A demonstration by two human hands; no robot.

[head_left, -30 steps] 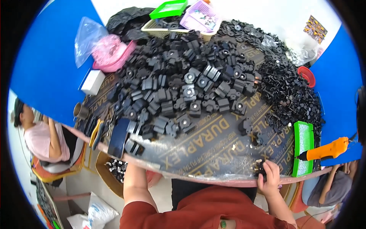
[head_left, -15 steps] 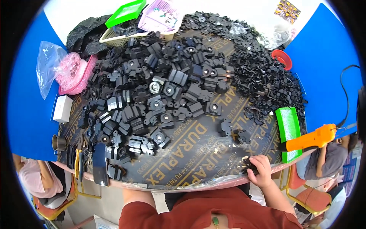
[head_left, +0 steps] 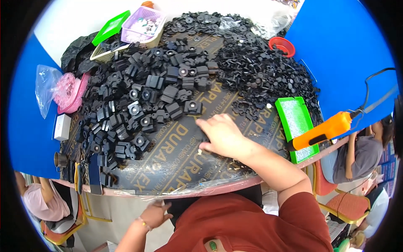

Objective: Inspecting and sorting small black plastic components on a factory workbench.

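A seated person in a rust-red shirt reached the right hand (head_left: 222,136) across the dark printed table sheet (head_left: 176,164) at the centre of the frame, palm down, fingers spread narrowly and flat over something small and dark; whether they gripped it could not be told. The nearest part, a black square plastic block with a round socket (head_left: 192,107), sat just above the fingertips at the lower edge of the big heap of black moulded blocks (head_left: 138,105) filling the upper left of the table. The left hand (head_left: 156,214) hung below the table edge at lower centre, fingers loosely curled and apparently holding nothing. To the right, a second heap of smaller black clips (head_left: 264,75) spread towards a green rectangular tray of pale screws (head_left: 296,126), across whose lower end the orange electric screwdriver (head_left: 323,131) rested. A red round dish (head_left: 281,45) stood at upper right, a pink mesh basket (head_left: 145,26) at upper centre. The likely risks, judged from the layout: a sweeping forearm could knock the tray's screws off the near edge, and loose blocks at the heap's rim could roll to the floor.
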